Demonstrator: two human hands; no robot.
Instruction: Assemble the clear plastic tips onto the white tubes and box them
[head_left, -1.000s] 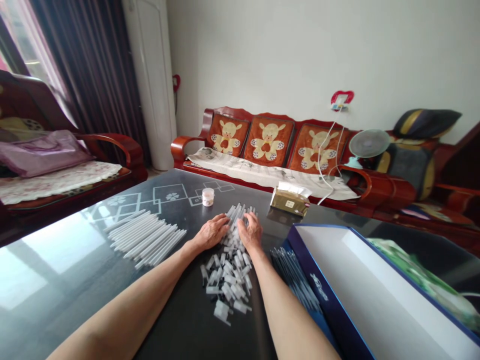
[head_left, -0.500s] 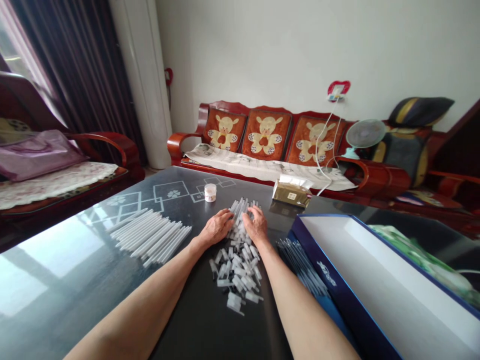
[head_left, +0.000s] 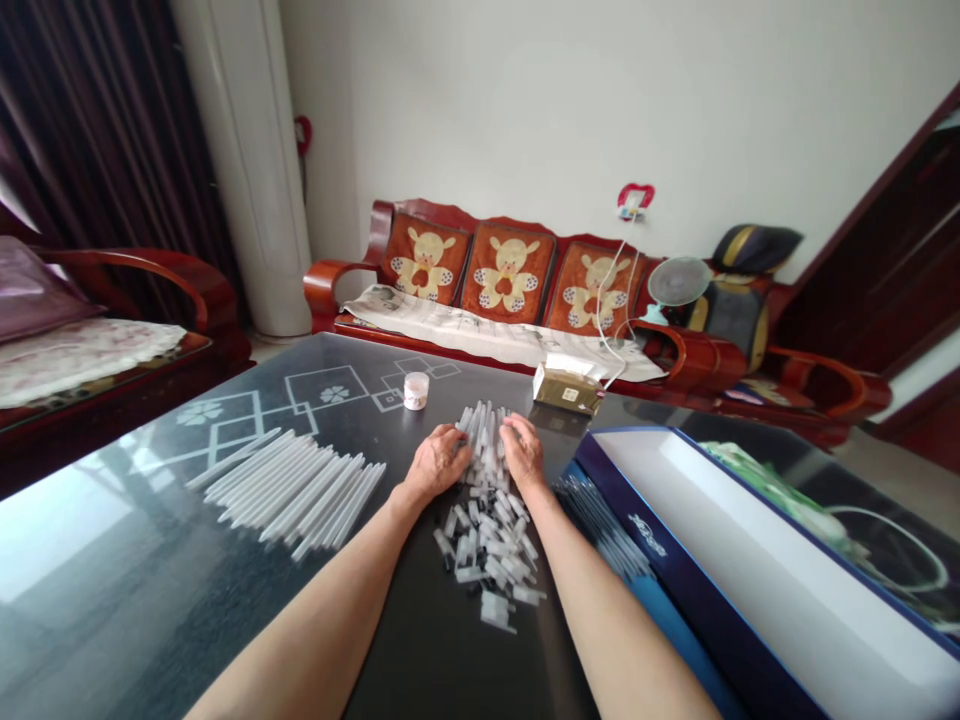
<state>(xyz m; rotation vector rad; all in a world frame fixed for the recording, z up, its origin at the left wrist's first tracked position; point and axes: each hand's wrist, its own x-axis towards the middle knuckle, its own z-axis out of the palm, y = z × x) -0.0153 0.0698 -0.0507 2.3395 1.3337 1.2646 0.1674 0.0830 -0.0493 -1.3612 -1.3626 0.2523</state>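
Soft daylight fills the room, bright but not harsh, and seems to come from the left, past the curtain (head_left: 97, 130). The wall (head_left: 570, 110) is pale and evenly lit, with only faint shading. The glass table (head_left: 150, 570) throws a broad white glare at lower left and dims toward the middle. Shadows are weak and soft, thin around the tubes (head_left: 484, 450), which glint a little. The wide lens bends the edges: the column (head_left: 240, 170) leans one way, the door frame (head_left: 847, 250) the other. Focus is fair throughout, though the tubes' small ends look slightly soft and merge together.
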